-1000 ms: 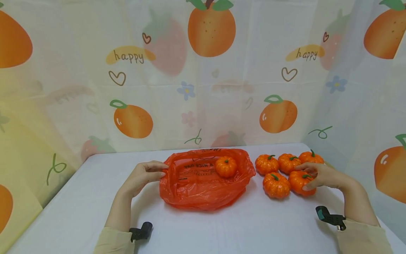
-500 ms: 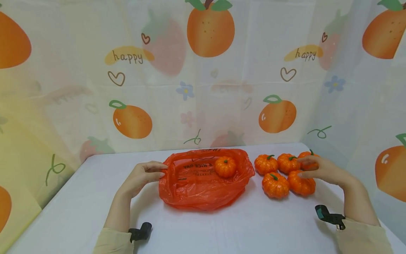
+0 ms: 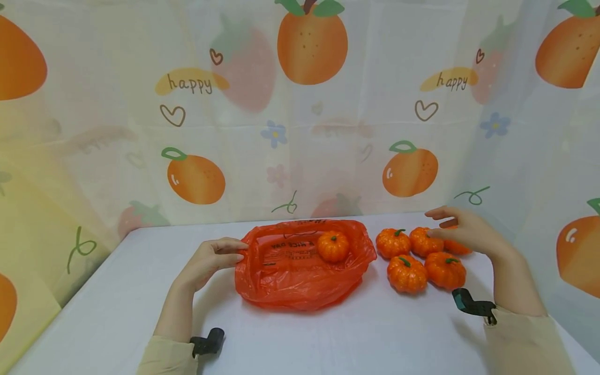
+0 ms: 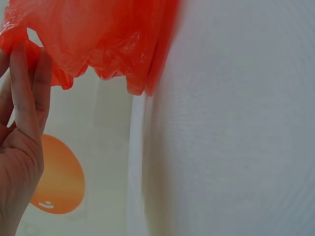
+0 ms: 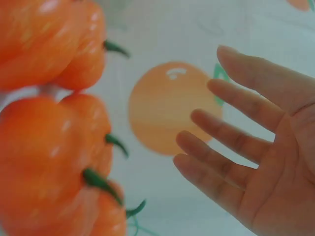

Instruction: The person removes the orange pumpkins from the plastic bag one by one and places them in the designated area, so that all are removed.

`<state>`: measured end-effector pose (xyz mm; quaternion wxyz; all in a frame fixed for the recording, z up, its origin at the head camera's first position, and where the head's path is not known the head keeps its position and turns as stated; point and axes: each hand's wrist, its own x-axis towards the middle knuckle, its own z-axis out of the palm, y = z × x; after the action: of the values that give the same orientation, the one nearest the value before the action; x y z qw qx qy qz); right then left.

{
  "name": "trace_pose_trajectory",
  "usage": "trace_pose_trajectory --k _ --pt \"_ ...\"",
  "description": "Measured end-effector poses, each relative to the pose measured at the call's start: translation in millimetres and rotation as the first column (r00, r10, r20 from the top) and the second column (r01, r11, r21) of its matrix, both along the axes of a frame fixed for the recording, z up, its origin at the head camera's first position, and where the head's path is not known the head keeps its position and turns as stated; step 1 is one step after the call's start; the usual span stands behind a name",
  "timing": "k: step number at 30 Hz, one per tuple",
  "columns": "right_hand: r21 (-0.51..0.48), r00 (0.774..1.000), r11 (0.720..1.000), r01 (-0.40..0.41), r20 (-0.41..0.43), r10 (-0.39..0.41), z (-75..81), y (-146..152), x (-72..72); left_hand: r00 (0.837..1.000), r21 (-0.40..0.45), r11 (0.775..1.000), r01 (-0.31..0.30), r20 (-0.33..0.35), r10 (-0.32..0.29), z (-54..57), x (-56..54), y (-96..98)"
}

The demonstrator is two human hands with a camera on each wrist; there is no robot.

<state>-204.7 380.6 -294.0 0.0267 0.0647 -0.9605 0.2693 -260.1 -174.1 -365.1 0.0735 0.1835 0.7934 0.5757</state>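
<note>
In the head view a red plastic bag (image 3: 300, 281) lies with its mouth spread, a small orange pumpkin (image 3: 333, 247) inside. My left hand (image 3: 211, 263) holds the bag's left rim between thumb and fingers; in the left wrist view its fingertips (image 4: 19, 54) lie against the thin red plastic. To the right sit several more pumpkins (image 3: 407, 274) with green stems. Above the back ones hovers my right hand (image 3: 464, 229), holding nothing and partly hiding the rearmost pumpkin (image 3: 457, 247). The right wrist view shows its fingers spread, apart from the pumpkins (image 5: 39, 162).
A white-covered table (image 3: 356, 333) carries everything. Behind it hangs a fruit-printed curtain (image 3: 300, 130), which also runs along both sides. Each wrist wears a small black camera mount (image 3: 473, 304).
My right hand has let go of the front right pumpkin, then lifted and moved back over the rear ones. The left hand and the bag stay in place.
</note>
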Motion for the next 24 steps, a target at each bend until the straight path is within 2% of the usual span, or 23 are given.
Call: trace_pose_trajectory --k 8,14,24 --pt "-0.017 0.999 0.998 -0.053 -0.007 0.053 23.1 -29 -12.8 1.0 -0.002 1.0 -0.006 0.002 0.006 0.9 1.0 -0.9" --pt "0.009 0.995 0.996 -0.092 -0.036 0.093 37.8 -51 -20.4 1.0 0.015 1.0 0.003 0.001 -0.003 0.0 -0.3 -0.3" --pt "-0.023 0.985 0.986 -0.164 -0.066 0.162 47.8 -85 -42.0 1.0 0.0 1.0 -0.003 0.002 0.003 0.5 -0.2 -0.6"
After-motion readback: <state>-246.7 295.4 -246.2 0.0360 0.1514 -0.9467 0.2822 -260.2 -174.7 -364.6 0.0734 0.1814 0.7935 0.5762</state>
